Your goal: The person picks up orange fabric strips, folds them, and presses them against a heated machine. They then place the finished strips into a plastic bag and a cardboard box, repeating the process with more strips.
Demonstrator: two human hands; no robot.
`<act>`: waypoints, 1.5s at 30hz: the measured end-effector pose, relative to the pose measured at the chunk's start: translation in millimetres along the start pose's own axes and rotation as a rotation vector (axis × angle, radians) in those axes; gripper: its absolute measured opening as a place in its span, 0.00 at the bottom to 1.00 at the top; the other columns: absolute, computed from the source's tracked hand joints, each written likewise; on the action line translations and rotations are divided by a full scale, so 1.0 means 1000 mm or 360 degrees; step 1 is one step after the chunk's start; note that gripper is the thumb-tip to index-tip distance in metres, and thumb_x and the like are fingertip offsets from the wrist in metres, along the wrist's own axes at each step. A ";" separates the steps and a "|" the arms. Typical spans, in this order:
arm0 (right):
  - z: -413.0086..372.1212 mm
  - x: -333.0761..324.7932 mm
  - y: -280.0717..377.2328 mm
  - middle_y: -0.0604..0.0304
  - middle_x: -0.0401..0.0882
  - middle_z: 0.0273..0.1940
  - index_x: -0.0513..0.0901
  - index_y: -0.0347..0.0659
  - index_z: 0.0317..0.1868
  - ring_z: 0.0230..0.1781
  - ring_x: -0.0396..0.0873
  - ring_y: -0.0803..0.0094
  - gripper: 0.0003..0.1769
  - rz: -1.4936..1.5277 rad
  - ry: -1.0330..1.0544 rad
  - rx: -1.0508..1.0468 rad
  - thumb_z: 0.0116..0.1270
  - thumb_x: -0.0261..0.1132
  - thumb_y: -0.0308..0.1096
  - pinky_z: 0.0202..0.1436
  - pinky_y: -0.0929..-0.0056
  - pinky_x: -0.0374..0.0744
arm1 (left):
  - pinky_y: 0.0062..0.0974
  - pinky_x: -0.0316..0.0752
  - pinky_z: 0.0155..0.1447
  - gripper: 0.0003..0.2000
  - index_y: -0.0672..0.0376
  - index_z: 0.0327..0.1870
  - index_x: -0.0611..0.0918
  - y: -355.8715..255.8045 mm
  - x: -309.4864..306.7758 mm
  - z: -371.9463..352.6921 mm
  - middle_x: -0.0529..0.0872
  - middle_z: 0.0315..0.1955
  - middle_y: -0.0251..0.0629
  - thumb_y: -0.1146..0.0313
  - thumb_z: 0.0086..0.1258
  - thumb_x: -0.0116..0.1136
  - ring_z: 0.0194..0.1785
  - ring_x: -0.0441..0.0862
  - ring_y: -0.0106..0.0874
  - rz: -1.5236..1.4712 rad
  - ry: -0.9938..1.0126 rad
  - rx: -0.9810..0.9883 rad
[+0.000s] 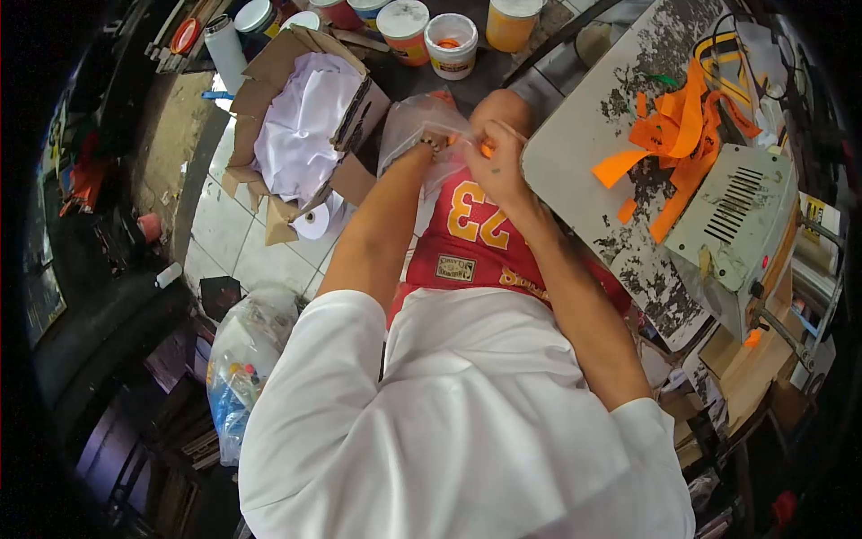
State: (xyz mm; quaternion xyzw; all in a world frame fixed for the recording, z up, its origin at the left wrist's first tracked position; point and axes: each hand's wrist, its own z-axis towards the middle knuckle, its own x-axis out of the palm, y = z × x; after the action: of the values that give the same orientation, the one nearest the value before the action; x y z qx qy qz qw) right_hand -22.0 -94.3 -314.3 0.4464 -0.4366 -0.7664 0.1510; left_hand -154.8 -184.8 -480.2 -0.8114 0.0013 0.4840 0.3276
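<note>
A clear plastic bag (401,131) lies over my lap between my knees, with orange bits showing at it. My left hand (442,144) is at the bag, partly covered by its film, and its fingers are too blurred to make out. Beside it, my right hand (503,160) is closed, its fingers curled round the gathered edge of the bag. A small orange piece (487,147) shows at those fingers. Beneath both forearms are red shorts (467,220) with a yellow-edged number.
To the left stands an open cardboard box (251,99) with white cloth (310,117). Several paint tubs (451,58) line the floor ahead. On the right, a worn table (575,148) bears orange strips (678,126) and a grey metal machine (736,202). A filled plastic bag (241,377) sits lower left.
</note>
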 end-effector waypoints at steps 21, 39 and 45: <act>0.000 -0.007 0.002 0.55 0.79 0.25 0.79 0.34 0.30 0.27 0.78 0.70 0.12 -0.0061 0.0056 0.0127 0.61 0.69 0.36 0.35 0.68 0.76 | 0.31 0.79 0.46 0.10 0.60 0.48 0.82 0.043 -0.057 0.024 0.86 0.40 0.39 0.71 0.69 0.56 0.41 0.84 0.33 -0.1160 0.0430 0.1021; 0.004 -0.010 -0.001 0.54 0.80 0.22 0.82 0.36 0.30 0.21 0.78 0.66 0.14 -0.0152 -0.0001 0.0024 0.61 0.70 0.40 0.30 0.67 0.76 | 0.34 0.79 0.48 0.11 0.60 0.49 0.82 -0.035 -0.037 -0.003 0.86 0.41 0.42 0.72 0.67 0.58 0.43 0.85 0.37 0.0098 0.0026 0.0426; 0.007 -0.032 0.019 0.56 0.78 0.21 0.85 0.41 0.31 0.22 0.77 0.68 0.13 -0.0360 -0.0091 -0.0020 0.60 0.71 0.42 0.29 0.67 0.75 | 0.35 0.79 0.48 0.11 0.59 0.49 0.82 -0.035 -0.083 -0.012 0.86 0.42 0.43 0.73 0.66 0.58 0.43 0.85 0.38 -0.0242 0.0176 0.0761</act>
State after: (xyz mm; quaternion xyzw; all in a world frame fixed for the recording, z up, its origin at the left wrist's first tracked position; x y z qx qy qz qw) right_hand -13.0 -80.9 -279.8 0.4697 -0.3828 -0.7937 0.0537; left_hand -178.8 -189.5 -392.1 -0.7338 0.0727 0.3988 0.5451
